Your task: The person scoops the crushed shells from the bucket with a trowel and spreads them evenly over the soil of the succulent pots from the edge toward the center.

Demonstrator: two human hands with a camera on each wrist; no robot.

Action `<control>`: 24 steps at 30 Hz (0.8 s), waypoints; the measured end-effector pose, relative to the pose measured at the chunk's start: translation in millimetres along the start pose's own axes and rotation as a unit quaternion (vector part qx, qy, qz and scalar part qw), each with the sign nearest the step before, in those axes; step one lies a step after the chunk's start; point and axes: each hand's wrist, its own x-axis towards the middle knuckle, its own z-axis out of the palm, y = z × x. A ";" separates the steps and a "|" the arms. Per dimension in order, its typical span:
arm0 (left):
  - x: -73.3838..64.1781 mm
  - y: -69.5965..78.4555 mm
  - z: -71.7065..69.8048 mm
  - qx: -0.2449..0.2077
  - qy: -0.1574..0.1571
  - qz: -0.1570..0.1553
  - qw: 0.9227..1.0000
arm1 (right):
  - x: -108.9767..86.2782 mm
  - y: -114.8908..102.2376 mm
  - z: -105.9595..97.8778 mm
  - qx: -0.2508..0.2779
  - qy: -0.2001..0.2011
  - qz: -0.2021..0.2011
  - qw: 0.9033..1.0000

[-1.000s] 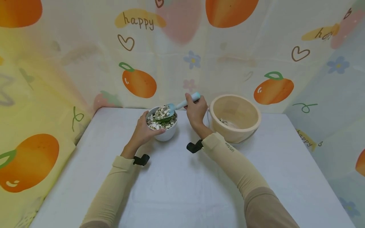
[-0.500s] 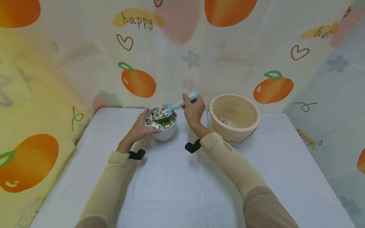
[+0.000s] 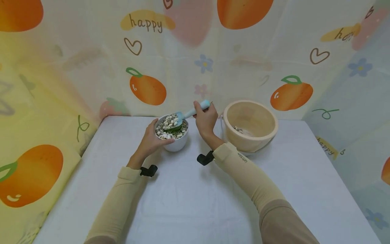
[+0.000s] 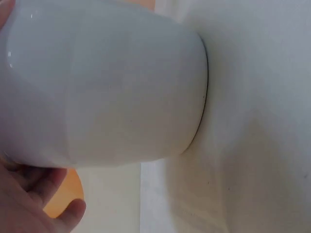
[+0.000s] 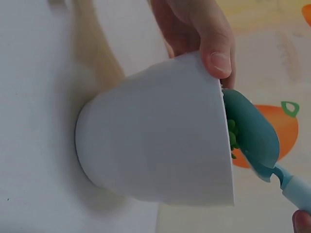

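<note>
A white pot [image 3: 176, 145] stands on the table, filled with pale pebbles [image 3: 166, 135] around a small green plant [image 3: 175, 129]. My left hand [image 3: 150, 139] grips the pot's left side, thumb along the front near the rim. In the left wrist view the pot's white wall [image 4: 126, 92] fills much of the picture, with fingers at its lower edge. My right hand [image 3: 207, 121] holds a light blue scoop [image 3: 195, 110] by its handle. The scoop's blade [image 5: 255, 128] lies over the pot's mouth, right above the plant, with pebbles on it in the head view.
A beige bucket [image 3: 253, 144] stands right of the pot, close to my right wrist, with a few pebbles [image 3: 238, 129] on its bottom. The table [image 3: 195, 203] has a white cover. Behind it hangs a printed cloth [image 3: 182, 74] with oranges.
The scoop and my right hand have shifted slightly left over the pot. My left hand keeps its grip on the pot, its forearm moving a little.
</note>
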 end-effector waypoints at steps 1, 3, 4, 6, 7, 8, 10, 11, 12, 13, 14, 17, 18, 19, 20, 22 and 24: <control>-1.0 0.4 0.9 0.003 0.006 0.002 1.000 | 0.0 0.6 -0.6 0.006 0.000 0.006 1.000; -3.0 1.5 2.4 0.011 0.017 0.003 1.000 | 0.2 1.9 -1.8 0.015 0.001 0.016 1.000; -4.0 2.2 3.1 0.013 0.020 0.001 1.000 | 0.5 2.9 -2.5 0.021 0.000 0.022 1.000; -5.8 3.5 3.6 0.013 0.023 -0.002 1.000 | 1.0 4.2 -3.6 0.029 -0.002 0.030 0.999; -6.2 3.8 3.6 0.014 0.021 -0.003 1.000 | 1.2 4.6 -4.2 0.032 -0.003 0.032 0.999; -6.3 4.0 3.4 0.014 0.017 -0.004 1.000 | 1.7 5.1 -4.7 0.036 -0.003 0.034 0.999; -6.2 4.2 1.0 0.013 0.004 -0.005 1.000 | 2.0 5.8 -4.3 0.045 -0.002 0.037 0.998; -6.2 3.5 -1.2 0.015 -0.002 -0.008 1.000 | 1.5 5.7 -3.5 0.049 -0.002 0.038 0.998; -6.2 3.1 -4.0 0.015 -0.009 -0.010 1.000 | 1.1 5.7 -2.6 0.052 -0.003 0.039 0.998; -5.3 3.6 -5.5 0.016 -0.016 -0.012 1.000 | 1.3 5.6 -3.2 0.055 -0.002 0.040 0.998; -4.2 4.1 -7.2 0.018 -0.023 -0.014 0.999 | 1.5 5.5 -3.7 0.057 -0.003 0.040 0.998; -0.9 5.2 -11.6 0.020 -0.045 -0.020 0.999 | 1.3 4.4 -5.0 0.060 -0.009 0.041 0.997; 0.1 5.6 -12.7 0.019 -0.052 -0.020 0.998 | 1.3 4.1 -5.4 0.061 -0.011 0.042 0.997; 1.1 5.8 -13.3 0.019 -0.058 -0.021 0.998 | 1.2 3.8 -5.9 0.062 -0.013 0.043 0.997; 2.0 5.9 -13.5 0.015 -0.064 -0.022 0.998 | 1.1 3.3 -6.3 0.062 -0.016 0.045 0.997; 2.9 5.5 -13.3 0.003 -0.071 -0.026 0.997 | 1.0 2.2 -7.4 0.062 -0.023 0.052 0.996; 3.1 4.9 -12.4 -0.008 -0.071 -0.029 0.997 | 1.1 1.0 -9.1 0.063 -0.033 0.064 0.995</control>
